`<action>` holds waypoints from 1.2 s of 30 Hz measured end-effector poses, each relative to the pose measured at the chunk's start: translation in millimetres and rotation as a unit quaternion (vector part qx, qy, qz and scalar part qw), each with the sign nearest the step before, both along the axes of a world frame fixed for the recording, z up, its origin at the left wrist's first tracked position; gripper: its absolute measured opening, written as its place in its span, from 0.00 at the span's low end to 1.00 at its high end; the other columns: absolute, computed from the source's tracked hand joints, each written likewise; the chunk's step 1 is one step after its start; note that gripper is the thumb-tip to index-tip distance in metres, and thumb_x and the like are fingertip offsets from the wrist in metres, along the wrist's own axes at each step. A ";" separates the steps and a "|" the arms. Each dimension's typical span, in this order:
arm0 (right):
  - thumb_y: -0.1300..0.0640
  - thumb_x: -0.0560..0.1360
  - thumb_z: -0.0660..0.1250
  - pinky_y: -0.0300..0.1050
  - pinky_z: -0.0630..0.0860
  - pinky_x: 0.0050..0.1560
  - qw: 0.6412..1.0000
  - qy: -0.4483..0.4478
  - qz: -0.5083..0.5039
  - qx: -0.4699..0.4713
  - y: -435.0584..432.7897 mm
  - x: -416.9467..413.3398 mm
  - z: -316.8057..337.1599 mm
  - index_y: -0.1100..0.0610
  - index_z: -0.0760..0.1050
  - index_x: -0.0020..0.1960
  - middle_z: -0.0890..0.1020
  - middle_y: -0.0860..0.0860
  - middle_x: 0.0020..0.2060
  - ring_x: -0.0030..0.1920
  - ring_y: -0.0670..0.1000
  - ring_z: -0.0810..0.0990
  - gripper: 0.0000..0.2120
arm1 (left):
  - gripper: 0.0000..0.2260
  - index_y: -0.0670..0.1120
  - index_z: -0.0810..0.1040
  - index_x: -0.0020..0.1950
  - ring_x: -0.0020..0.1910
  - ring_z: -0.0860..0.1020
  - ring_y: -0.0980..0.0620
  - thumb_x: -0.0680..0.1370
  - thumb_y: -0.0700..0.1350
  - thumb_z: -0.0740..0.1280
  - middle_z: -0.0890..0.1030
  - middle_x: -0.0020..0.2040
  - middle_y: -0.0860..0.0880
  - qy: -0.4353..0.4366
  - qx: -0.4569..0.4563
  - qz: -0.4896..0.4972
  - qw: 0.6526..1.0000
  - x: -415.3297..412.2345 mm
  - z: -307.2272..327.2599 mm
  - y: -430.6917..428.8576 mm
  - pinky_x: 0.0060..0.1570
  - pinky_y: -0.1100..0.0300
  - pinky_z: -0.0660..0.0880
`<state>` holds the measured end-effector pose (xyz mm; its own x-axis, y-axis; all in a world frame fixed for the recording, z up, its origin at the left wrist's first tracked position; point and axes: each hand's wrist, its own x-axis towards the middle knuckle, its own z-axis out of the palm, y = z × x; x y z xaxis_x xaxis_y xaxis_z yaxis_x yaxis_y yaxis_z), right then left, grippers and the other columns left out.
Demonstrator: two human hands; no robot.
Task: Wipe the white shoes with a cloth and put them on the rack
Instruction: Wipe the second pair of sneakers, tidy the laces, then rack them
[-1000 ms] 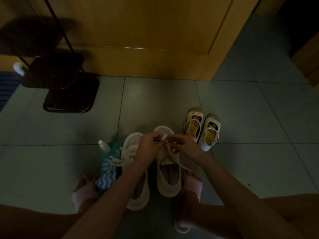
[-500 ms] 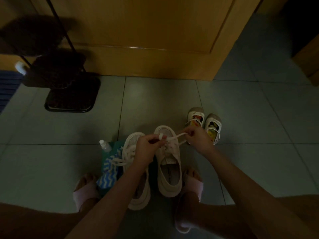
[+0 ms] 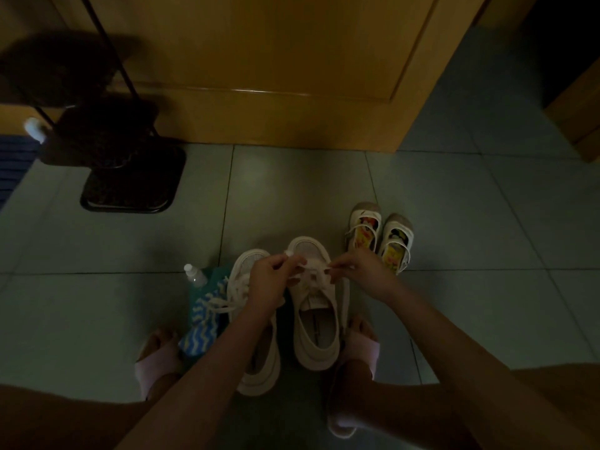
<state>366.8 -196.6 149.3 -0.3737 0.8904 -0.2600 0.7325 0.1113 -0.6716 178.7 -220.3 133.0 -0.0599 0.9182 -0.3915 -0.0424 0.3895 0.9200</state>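
White shoes [image 3: 316, 323] sit side by side on the tiled floor [image 3: 292, 190], the left hand [image 3: 271, 282] and right hand [image 3: 365, 274] each pinching a lace [image 3: 312, 270] of the right-side one; light and soft-looking, probably best lifted by the stiffer heel rim.

The two lace-up shoes [image 3: 316, 323] were off-white, on pale grey-green floor tiles [image 3: 292, 196]. At their nine o'clock, the cloth [image 3: 202, 324] was blue with white zigzags. The small shoes [image 3: 365, 235] at two o'clock had yellow printed insoles. The slippers [image 3: 363, 350] were pink.
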 end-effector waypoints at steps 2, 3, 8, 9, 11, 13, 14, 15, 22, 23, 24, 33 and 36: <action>0.57 0.75 0.67 0.43 0.72 0.42 0.994 -0.106 0.035 0.017 -1.0 14.6 -1.1 0.57 0.83 0.45 0.85 0.53 0.40 0.41 0.49 0.81 0.07 | 0.08 0.38 0.80 0.42 0.35 0.81 0.56 0.78 0.39 0.64 0.81 0.38 0.46 0.007 -0.020 0.017 1.000 -8.2 -0.9 -1.4 0.35 0.66 0.78; 0.57 0.74 0.67 0.43 0.72 0.43 0.986 -0.161 0.044 0.022 -2.0 22.7 -3.6 0.56 0.84 0.46 0.85 0.53 0.42 0.44 0.51 0.81 0.07 | 0.08 0.38 0.79 0.42 0.30 0.80 0.59 0.78 0.39 0.63 0.80 0.36 0.45 0.024 -0.024 0.026 0.999 -13.5 -1.6 -3.1 0.31 0.68 0.77; 0.61 0.72 0.68 0.44 0.75 0.48 0.974 -0.221 0.040 -0.024 -10.3 41.1 -15.1 0.56 0.84 0.45 0.84 0.53 0.45 0.48 0.53 0.80 0.05 | 0.12 0.38 0.78 0.37 0.21 0.77 0.57 0.78 0.42 0.64 0.79 0.26 0.47 0.124 -0.059 -0.022 0.990 -30.4 -8.2 -14.9 0.22 0.66 0.74; 0.60 0.73 0.68 0.42 0.73 0.46 0.973 -0.224 0.046 -0.027 -10.7 38.2 -15.2 0.57 0.83 0.47 0.83 0.54 0.46 0.48 0.53 0.80 0.06 | 0.13 0.40 0.77 0.34 0.22 0.78 0.55 0.78 0.44 0.65 0.79 0.27 0.47 0.149 -0.063 -0.042 0.986 -29.2 -7.4 -15.8 0.23 0.66 0.74; 0.58 0.74 0.67 0.39 0.69 0.43 0.977 -0.205 0.052 -0.031 -10.8 28.3 -16.0 0.58 0.80 0.53 0.82 0.53 0.49 0.47 0.50 0.79 0.09 | 0.16 0.42 0.75 0.30 0.22 0.76 0.56 0.76 0.46 0.67 0.78 0.27 0.46 0.210 -0.060 -0.068 0.974 -26.2 -2.9 -15.1 0.27 0.67 0.72; 0.57 0.73 0.70 0.41 0.73 0.46 0.990 -0.129 0.023 -0.058 -9.4 17.8 -15.2 0.56 0.76 0.58 0.81 0.52 0.52 0.48 0.48 0.78 0.14 | 0.16 0.42 0.74 0.30 0.21 0.74 0.58 0.75 0.48 0.68 0.76 0.27 0.46 0.242 -0.052 -0.081 0.966 -22.7 0.2 -12.1 0.29 0.68 0.72; 0.58 0.71 0.71 0.45 0.76 0.49 0.993 -0.093 0.005 -0.069 -7.8 14.1 -14.4 0.56 0.75 0.58 0.81 0.53 0.52 0.49 0.50 0.79 0.16 | 0.14 0.41 0.75 0.33 0.22 0.74 0.57 0.75 0.47 0.68 0.77 0.28 0.46 0.246 -0.037 -0.087 0.965 -20.8 0.7 -10.7 0.31 0.65 0.73; 0.58 0.71 0.72 0.49 0.76 0.52 0.995 -0.073 0.002 -0.071 -6.4 10.6 -12.7 0.56 0.75 0.58 0.82 0.54 0.52 0.50 0.52 0.80 0.17 | 0.11 0.41 0.76 0.38 0.25 0.74 0.56 0.75 0.46 0.68 0.78 0.31 0.47 0.252 -0.010 -0.096 0.963 -18.3 1.3 -9.8 0.32 0.64 0.74; 0.55 0.71 0.72 0.46 0.65 0.58 0.994 -0.104 0.023 -0.024 -11.6 2.5 -29.6 0.50 0.77 0.51 0.75 0.52 0.53 0.57 0.53 0.70 0.10 | 0.11 0.47 0.76 0.56 0.49 0.75 0.51 0.74 0.42 0.68 0.72 0.58 0.48 0.312 0.112 -0.234 0.914 -8.0 -6.1 -17.6 0.46 0.61 0.75; 0.56 0.71 0.72 0.44 0.64 0.56 0.995 -0.094 0.017 -0.026 -13.1 2.6 -30.9 0.53 0.77 0.51 0.75 0.51 0.52 0.56 0.52 0.71 0.10 | 0.12 0.47 0.76 0.58 0.52 0.75 0.50 0.75 0.41 0.67 0.72 0.60 0.47 0.313 0.118 -0.246 0.910 -7.2 -6.4 -17.7 0.50 0.59 0.75; 0.57 0.71 0.72 0.43 0.63 0.55 0.995 -0.089 0.015 -0.030 -14.1 3.2 -32.7 0.54 0.77 0.51 0.75 0.51 0.51 0.55 0.51 0.71 0.09 | 0.12 0.46 0.75 0.60 0.54 0.75 0.48 0.76 0.40 0.66 0.71 0.61 0.46 0.314 0.125 -0.261 0.904 -6.3 -6.1 -17.5 0.52 0.60 0.73; 0.61 0.76 0.64 0.42 0.68 0.48 0.993 -0.107 0.052 -0.026 -13.0 6.9 -24.8 0.59 0.77 0.48 0.82 0.54 0.43 0.46 0.52 0.79 0.03 | 0.10 0.41 0.79 0.55 0.53 0.77 0.46 0.78 0.43 0.63 0.80 0.53 0.43 0.399 0.111 -0.294 0.861 -8.5 -5.4 -5.9 0.51 0.59 0.70; 0.62 0.76 0.63 0.38 0.60 0.46 0.982 -0.169 0.076 0.021 -13.0 8.8 -20.3 0.60 0.77 0.49 0.82 0.54 0.47 0.50 0.53 0.78 0.05 | 0.11 0.43 0.79 0.55 0.52 0.77 0.46 0.79 0.46 0.61 0.81 0.52 0.43 0.454 0.112 -0.307 0.829 -12.8 -7.0 -5.1 0.49 0.56 0.71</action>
